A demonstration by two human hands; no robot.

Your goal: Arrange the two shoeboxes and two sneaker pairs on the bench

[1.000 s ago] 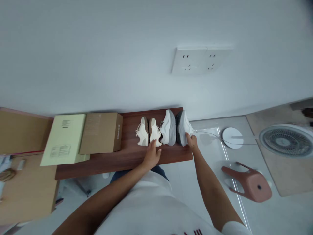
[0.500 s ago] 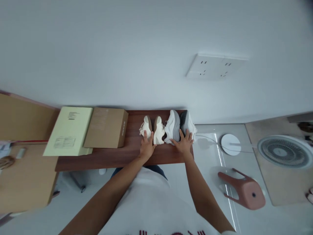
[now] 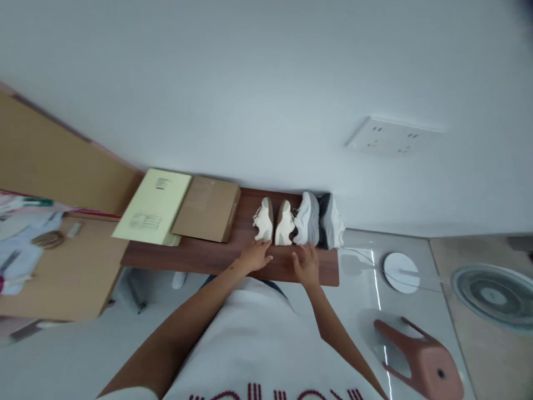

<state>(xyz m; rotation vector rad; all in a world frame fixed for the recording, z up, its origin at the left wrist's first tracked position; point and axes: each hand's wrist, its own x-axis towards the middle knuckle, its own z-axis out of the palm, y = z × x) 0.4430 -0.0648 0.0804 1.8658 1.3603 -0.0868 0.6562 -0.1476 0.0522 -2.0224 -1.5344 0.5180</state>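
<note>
Two cream shoes with brown insides stand side by side on a dark wooden bench: the left cream shoe (image 3: 262, 220) and the right cream shoe (image 3: 284, 224). Right of them are a pair of larger white-and-grey sneakers, the near one (image 3: 307, 216) and the outer one (image 3: 331, 223). My left hand (image 3: 255, 256) is open just below the left cream shoe's front end, fingertips at or close to it. My right hand (image 3: 307, 268) is open too, fingers apart, at the front of the near sneaker; whether it touches is unclear. Neither hand holds anything.
On the bench (image 3: 183, 255) a pale green box (image 3: 154, 205) and a brown cardboard box (image 3: 207, 208) stand to the left. A desk (image 3: 79, 272) is farther left. At the right are a pink stool (image 3: 435, 366), a white round base (image 3: 400, 272) and a fan (image 3: 495, 294).
Both hands have drawn back from the shoes toward my body; the right hand has come off the sneakers. The view has turned slightly. The shoes keep their row.
</note>
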